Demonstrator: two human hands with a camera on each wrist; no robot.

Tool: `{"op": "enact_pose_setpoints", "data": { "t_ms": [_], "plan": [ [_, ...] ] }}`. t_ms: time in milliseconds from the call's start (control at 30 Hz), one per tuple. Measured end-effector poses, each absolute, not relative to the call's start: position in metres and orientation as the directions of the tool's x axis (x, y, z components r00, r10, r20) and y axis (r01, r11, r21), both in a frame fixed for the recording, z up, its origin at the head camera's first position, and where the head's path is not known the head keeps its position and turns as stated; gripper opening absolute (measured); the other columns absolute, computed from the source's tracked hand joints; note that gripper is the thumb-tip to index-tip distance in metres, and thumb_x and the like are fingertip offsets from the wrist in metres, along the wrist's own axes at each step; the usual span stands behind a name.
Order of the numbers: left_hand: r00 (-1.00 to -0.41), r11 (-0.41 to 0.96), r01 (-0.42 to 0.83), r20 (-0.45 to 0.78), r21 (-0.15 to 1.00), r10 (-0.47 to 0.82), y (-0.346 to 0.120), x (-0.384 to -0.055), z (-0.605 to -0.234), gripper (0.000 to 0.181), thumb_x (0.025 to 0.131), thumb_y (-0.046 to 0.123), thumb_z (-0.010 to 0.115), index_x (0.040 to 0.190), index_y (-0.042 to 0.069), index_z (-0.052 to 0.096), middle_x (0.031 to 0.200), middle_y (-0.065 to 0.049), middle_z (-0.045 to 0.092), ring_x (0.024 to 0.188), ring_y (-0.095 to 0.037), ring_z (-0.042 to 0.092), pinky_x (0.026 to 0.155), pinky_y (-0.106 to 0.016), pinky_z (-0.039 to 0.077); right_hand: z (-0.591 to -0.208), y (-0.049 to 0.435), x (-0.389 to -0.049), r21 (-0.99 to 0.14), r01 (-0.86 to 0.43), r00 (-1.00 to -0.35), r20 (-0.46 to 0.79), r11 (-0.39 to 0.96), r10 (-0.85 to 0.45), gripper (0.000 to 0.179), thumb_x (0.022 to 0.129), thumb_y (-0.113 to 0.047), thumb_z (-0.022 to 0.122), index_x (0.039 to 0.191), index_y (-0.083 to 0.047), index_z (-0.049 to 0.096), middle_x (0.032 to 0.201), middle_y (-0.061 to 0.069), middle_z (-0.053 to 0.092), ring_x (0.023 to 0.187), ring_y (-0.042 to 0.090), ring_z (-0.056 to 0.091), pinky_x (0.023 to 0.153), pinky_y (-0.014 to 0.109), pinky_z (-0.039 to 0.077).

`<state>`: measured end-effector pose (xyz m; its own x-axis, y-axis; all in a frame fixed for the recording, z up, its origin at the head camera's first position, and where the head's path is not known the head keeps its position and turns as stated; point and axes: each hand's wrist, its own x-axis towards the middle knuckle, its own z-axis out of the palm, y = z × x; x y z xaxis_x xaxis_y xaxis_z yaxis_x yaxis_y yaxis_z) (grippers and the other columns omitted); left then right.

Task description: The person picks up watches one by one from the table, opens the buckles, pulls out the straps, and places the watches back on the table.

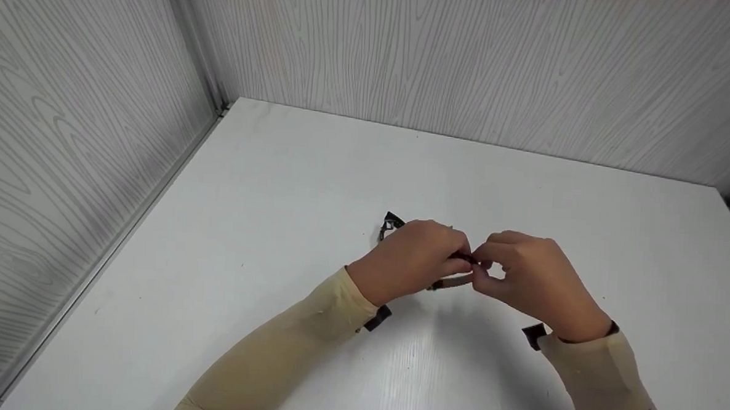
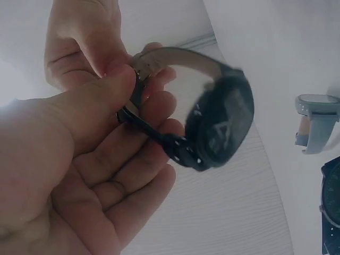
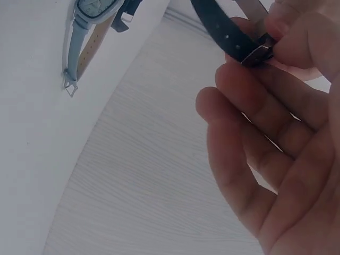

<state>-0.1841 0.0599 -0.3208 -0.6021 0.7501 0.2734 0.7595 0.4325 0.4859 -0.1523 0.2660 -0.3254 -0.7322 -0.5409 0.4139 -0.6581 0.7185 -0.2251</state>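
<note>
Between both hands is a wristwatch (image 2: 220, 125) with a dark face and a dark strap whose inner side is brown. The strap bends into a loop, its ends meeting at the metal buckle (image 3: 258, 54). My left hand (image 1: 413, 256) pinches the strap near the buckle between thumb and fingers. From the other side, my right hand (image 1: 531, 280) pinches the strap at the buckle with thumb and forefinger, its other fingers loosely bent. The watch face hangs beyond the fingertips in the left wrist view. In the head view the hands hide most of the watch.
A light blue watch (image 3: 79, 40) lies on the white table (image 1: 267, 182), near another dark watch (image 2: 332, 194) partly out of frame. Grey wood-grain panels (image 1: 408, 59) stand at the back and left. Beside each wrist shows a small dark piece (image 1: 378, 317) of unclear kind.
</note>
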Motion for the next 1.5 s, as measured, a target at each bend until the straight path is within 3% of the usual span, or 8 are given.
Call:
{"op": "enact_pose_setpoints", "data": {
  "t_ms": [200,433,633,733,900,1033,1200,1500],
  "plan": [
    [-0.661,0.423,0.618,0.147,0.663,0.736,0.0596,-0.1901,-0.3213,0.009,0.09,0.025,0.066,0.093,0.017,0.07,0.079,0.017,0.062,0.068,0.001,0.055,0.062,-0.015,0.046,-0.3245,0.2678,-0.1539,-0.308,-0.649,-0.754,0.381,0.696,-0.534,0.022,0.073,-0.003,0.066,0.076,-0.026,0.065,0.074,-0.021,0.056,0.063,-0.003,0.048,0.051,0.02,0.04],
    [-0.681,0.43,0.589,0.134,0.684,0.72,0.0604,-0.1922,-0.3218,0.012,0.089,0.026,0.067,0.096,0.017,0.068,0.082,0.017,0.063,0.07,0.002,0.057,0.065,-0.016,0.047,-0.3224,0.2714,-0.1543,-0.246,-0.648,-0.744,0.405,0.721,-0.531,0.012,0.078,-0.013,0.072,0.087,-0.02,0.072,0.079,-0.016,0.062,0.069,-0.001,0.054,0.055,0.021,0.045],
    [-0.691,0.412,0.526,0.092,0.745,0.717,0.0632,-0.1906,-0.3235,0.02,0.09,0.025,0.066,0.106,0.017,0.057,0.081,0.017,0.066,0.071,0.004,0.059,0.067,-0.02,0.048,-0.3207,0.2738,-0.1534,-0.28,-0.607,-0.792,0.291,0.744,-0.537,0.014,0.08,-0.012,0.069,0.086,-0.025,0.072,0.077,-0.022,0.059,0.068,-0.004,0.051,0.058,0.019,0.044],
    [-0.687,0.403,0.548,0.119,0.732,0.717,0.0635,-0.1897,-0.3236,0.023,0.09,0.026,0.066,0.109,0.016,0.061,0.083,0.017,0.066,0.072,0.004,0.059,0.068,-0.018,0.047,-0.3211,0.2728,-0.1534,-0.267,-0.606,-0.791,0.303,0.749,-0.532,0.015,0.078,-0.011,0.067,0.084,-0.025,0.07,0.077,-0.022,0.058,0.07,-0.004,0.051,0.06,0.02,0.045],
    [-0.673,0.39,0.606,0.185,0.693,0.716,0.0626,-0.1888,-0.3225,0.013,0.088,0.031,0.067,0.096,0.021,0.072,0.081,0.02,0.065,0.067,0.004,0.056,0.063,-0.016,0.046,-0.3229,0.271,-0.154,-0.238,-0.647,-0.748,0.386,0.724,-0.541,0.015,0.073,-0.009,0.065,0.08,-0.022,0.066,0.077,-0.017,0.057,0.07,-0.002,0.051,0.057,0.022,0.045],
    [-0.649,0.36,0.639,0.225,0.68,0.726,0.0619,-0.1905,-0.3207,0.011,0.09,0.03,0.065,0.094,0.023,0.072,0.079,0.02,0.065,0.065,0.003,0.055,0.062,-0.016,0.046,-0.3223,0.2706,-0.1535,-0.228,-0.661,-0.725,0.442,0.715,-0.529,0.015,0.072,-0.007,0.064,0.078,-0.021,0.065,0.077,-0.016,0.058,0.07,-0.001,0.051,0.057,0.023,0.045],
    [-0.642,0.335,0.649,0.255,0.683,0.723,0.0619,-0.1918,-0.3208,0.012,0.091,0.028,0.064,0.096,0.019,0.07,0.082,0.018,0.066,0.069,0.004,0.057,0.063,-0.016,0.046,-0.3204,0.2704,-0.1535,-0.257,-0.635,-0.742,0.463,0.728,-0.485,0.016,0.072,-0.005,0.063,0.079,-0.02,0.065,0.076,-0.017,0.057,0.071,-0.002,0.053,0.058,0.022,0.046],
    [-0.745,0.253,0.377,0.13,0.891,0.654,0.0676,-0.1935,-0.3258,0.008,0.087,0.028,0.069,0.093,0.022,0.07,0.082,0.015,0.069,0.078,0.0,0.065,0.07,-0.022,0.05,-0.3185,0.2736,-0.1538,-0.338,-0.569,-0.802,0.429,0.75,-0.415,0.019,0.074,-0.004,0.061,0.08,-0.022,0.061,0.077,-0.015,0.056,0.07,0.002,0.051,0.058,0.023,0.042]
  ]
}}
